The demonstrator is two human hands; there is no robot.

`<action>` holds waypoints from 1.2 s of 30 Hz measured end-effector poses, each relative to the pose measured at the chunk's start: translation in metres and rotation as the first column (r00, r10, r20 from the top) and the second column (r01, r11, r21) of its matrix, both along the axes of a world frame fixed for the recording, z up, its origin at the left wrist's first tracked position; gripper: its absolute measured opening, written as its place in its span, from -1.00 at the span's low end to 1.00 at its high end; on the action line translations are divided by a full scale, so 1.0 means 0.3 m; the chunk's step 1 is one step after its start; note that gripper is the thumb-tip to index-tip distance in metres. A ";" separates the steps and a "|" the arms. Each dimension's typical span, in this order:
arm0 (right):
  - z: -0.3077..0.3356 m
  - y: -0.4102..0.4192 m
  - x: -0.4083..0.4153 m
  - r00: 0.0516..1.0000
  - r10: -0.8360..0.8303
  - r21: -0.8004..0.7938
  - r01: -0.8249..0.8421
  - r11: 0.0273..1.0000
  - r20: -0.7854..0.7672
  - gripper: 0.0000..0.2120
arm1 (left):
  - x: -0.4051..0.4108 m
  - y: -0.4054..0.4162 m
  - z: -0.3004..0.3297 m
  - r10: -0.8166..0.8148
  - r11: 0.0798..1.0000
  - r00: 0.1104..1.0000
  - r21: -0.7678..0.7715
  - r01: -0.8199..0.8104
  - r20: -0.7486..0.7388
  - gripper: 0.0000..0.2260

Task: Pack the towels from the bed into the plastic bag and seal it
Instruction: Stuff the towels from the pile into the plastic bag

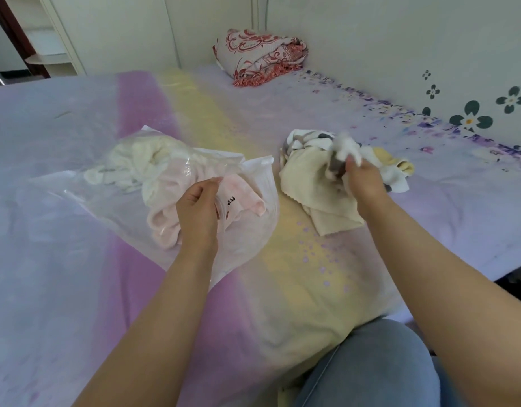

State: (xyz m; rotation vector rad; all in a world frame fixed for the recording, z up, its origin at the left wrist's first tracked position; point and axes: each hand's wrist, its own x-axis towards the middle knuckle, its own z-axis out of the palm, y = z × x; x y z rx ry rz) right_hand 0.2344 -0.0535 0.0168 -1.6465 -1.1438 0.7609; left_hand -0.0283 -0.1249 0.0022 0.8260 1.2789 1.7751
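Observation:
A clear plastic bag [86,198] lies on the bed at centre left, its mouth facing right. Inside it sit a white towel [136,163] and a pink towel [165,218]. My left hand [199,210] pinches the bag's upper edge near the mouth. To the right, a heap of towels rests on the bed: a cream towel [309,183], a white and grey patterned towel [338,155] and a yellow-edged towel [391,163]. My right hand [363,179] grips the white and grey patterned towel, lifted slightly off the heap.
The bed [62,259] carries a purple, yellow and lilac sheet. A folded red-patterned blanket [259,55] lies at the far end by the wall. The wall runs along the bed's right side. My knee in jeans [377,365] rests at the bed's near edge.

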 end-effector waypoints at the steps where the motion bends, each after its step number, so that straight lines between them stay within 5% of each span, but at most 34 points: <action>1: 0.056 -0.013 0.000 0.985 -0.023 0.031 0.029 0.999 -0.168 -0.70 | 0.003 -0.003 0.004 0.003 1.000 1.000 0.004 -0.003 0.007 -0.78; 3: 0.146 -0.045 -0.016 0.928 0.011 0.121 0.036 0.992 -0.372 -0.74 | 0.011 -0.006 0.015 0.016 1.000 1.000 0.022 -0.016 0.019 -0.81; 7: 0.211 -0.163 -0.090 0.957 0.288 -0.017 -0.287 0.958 0.047 -0.77 | 0.035 -0.010 0.034 0.049 0.997 0.999 0.065 -0.049 0.005 -0.83; 8: 0.201 -0.217 -0.101 0.870 0.473 -0.151 -0.454 0.878 0.138 -0.80 | 0.039 -0.010 0.036 0.049 0.996 0.999 0.074 -0.050 0.012 -0.84; 10: 0.177 -0.310 -0.121 0.546 0.798 -0.482 -0.643 0.595 0.257 -0.74 | 0.040 -0.009 0.040 0.052 0.995 0.999 0.083 -0.052 0.009 -0.85; 11: 0.160 -0.326 -0.123 0.477 0.856 -0.559 -0.663 0.499 0.198 -0.67 | 0.039 -0.009 0.039 0.056 0.995 0.998 0.083 -0.055 -0.001 -0.85; 12: 0.147 -0.325 -0.129 0.507 0.853 -0.542 -0.685 0.488 0.127 -0.65 | 0.039 -0.009 0.039 0.057 0.995 0.998 0.087 -0.056 -0.003 -0.85; 14: 0.113 -0.255 -0.140 0.724 0.644 -0.293 -0.578 0.762 0.248 -0.66 | 0.038 -0.013 0.037 0.047 0.994 0.999 0.099 -0.048 0.011 -0.83; 15: 0.102 -0.205 -0.149 0.843 0.392 -0.073 -0.394 0.916 0.369 -0.67 | 0.039 -0.015 0.036 0.044 0.994 0.999 0.101 -0.045 0.014 -0.83; 17: 0.079 -0.124 -0.167 0.901 0.090 0.183 -0.182 0.966 0.424 -0.56 | 0.039 -0.017 0.034 0.040 0.995 0.999 0.095 -0.041 0.011 -0.83; 21: -0.060 -0.044 -0.196 0.769 0.310 -0.238 -0.209 0.948 0.559 0.05 | 0.030 -0.014 0.037 0.035 0.996 0.999 0.087 -0.034 -0.007 -0.85; 23: -0.137 -0.058 -0.196 0.662 0.317 -0.280 -0.165 0.946 0.679 -0.11 | 0.022 -0.014 0.035 0.036 0.996 0.999 0.082 -0.032 -0.040 -0.83; 26: -0.139 -0.082 -0.178 0.556 0.202 -0.179 -0.095 0.979 0.806 -0.62 | 0.015 -0.019 0.031 0.035 0.996 0.996 0.080 -0.028 -0.081 -0.80; 28: -0.055 -0.093 -0.144 0.547 0.146 -0.137 -0.059 0.989 0.824 -0.67 | 0.020 -0.023 0.029 0.035 0.997 0.995 0.066 -0.029 -0.094 -0.78; 32: 0.221 -0.119 -0.083 0.743 -0.080 0.191 -0.066 0.979 0.665 -0.62 | 0.034 -0.033 0.038 0.060 0.996 0.995 0.068 -0.054 -0.078 -0.77; 34: 0.340 -0.146 -0.085 0.948 -0.101 0.395 -0.028 0.918 0.303 -0.65 | 0.034 -0.035 0.048 0.069 0.995 0.995 0.073 -0.064 -0.069 -0.77; 36: 0.424 -0.179 -0.098 0.978 0.056 0.520 0.059 0.852 -0.203 -0.66 | 0.028 -0.040 0.061 0.083 0.995 0.994 0.069 -0.078 -0.072 -0.80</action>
